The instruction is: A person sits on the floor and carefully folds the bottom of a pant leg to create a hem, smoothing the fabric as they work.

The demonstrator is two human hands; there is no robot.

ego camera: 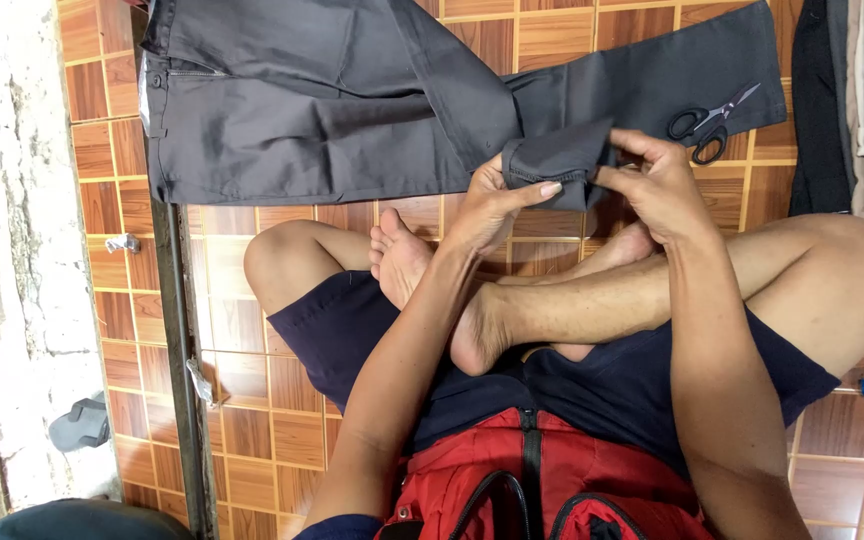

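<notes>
Grey trousers [332, 90] spread flat on brown tiled floor [242, 400], folded leg hem [557, 160] raised near crossed legs, left hand [492, 200] fingers clamped on hem, right hand [657, 180] fingers pinching hem, black-handled scissors [712, 125] lying on trouser leg just beside right hand

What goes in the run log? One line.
left hand: holds trouser hem | right hand: holds hem | scissors: on trousers, untouched
</notes>
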